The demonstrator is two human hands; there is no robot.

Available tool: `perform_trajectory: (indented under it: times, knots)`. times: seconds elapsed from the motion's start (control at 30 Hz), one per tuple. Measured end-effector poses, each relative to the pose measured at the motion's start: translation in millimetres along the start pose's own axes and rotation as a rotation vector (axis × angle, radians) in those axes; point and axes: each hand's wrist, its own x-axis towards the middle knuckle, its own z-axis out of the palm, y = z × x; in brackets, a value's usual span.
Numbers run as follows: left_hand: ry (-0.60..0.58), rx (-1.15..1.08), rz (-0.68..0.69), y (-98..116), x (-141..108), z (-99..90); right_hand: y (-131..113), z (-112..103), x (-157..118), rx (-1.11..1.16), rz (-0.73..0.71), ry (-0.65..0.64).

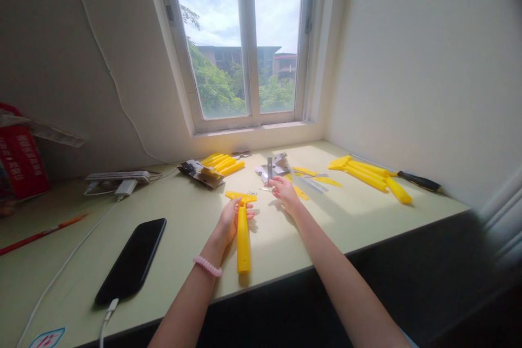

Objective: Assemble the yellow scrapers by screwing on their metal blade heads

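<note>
My left hand (233,217) holds a yellow scraper handle (243,239) near its wide T-shaped head, with the long grip pointing toward me. To its right, my right hand (283,191) pinches a small flat grey metal blade (269,168), which stands upright above the fingers. Small metal bits (252,193) show just beyond the yellow head. Behind my right hand is a pile of silvery wrapped pieces (280,164). Yellow flat plates (327,180) and thin blades (313,185) lie to the right of that hand.
More yellow handles (222,164) lie beside dark packets (199,174) at the back. Several yellow scrapers (367,174) and a black-handled tool (420,180) are at the right. On the left are a phone (132,261), a power strip (118,176), cables and a red pencil (41,234).
</note>
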Motion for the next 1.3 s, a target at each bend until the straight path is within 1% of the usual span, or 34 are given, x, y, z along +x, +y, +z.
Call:
perform_trajectory:
  times: [0.13,0.2,0.33,0.43,0.67,0.73,0.87,1.0,1.17,1.3]
  knots:
    - [0.003,0.015,0.005,1,0,0.3,3,1,-2,-0.044,0.058,0.026]
    - [0.017,0.028,0.002,1,-1,0.7,4,1,-2,-0.078,0.074,0.009]
    - [0.007,0.031,0.009,0,-2,0.0,2,3,-4,-0.108,0.025,-0.055]
    - [-0.009,0.03,0.007,1,-2,-0.2,-1,5,-8,-0.112,-0.021,-0.074]
    - [0.038,0.043,-0.022,5,-8,4.4,-5,8,-13,-0.137,-0.061,-0.133]
    - [0.032,0.046,-0.022,6,-9,4.9,-6,8,-13,-0.128,-0.083,-0.156]
    - [0.024,0.045,-0.028,5,-8,3.9,-8,9,-15,-0.156,-0.082,-0.183]
    - [-0.02,0.031,-0.023,3,-3,0.8,-9,10,-17,-0.146,-0.087,-0.218]
    - [-0.068,0.023,0.005,-3,2,-4.3,-9,10,-21,-0.119,-0.089,-0.27]
    - [-0.087,0.071,0.11,-9,-1,-3.3,-13,10,-26,-0.093,-0.048,-0.298]
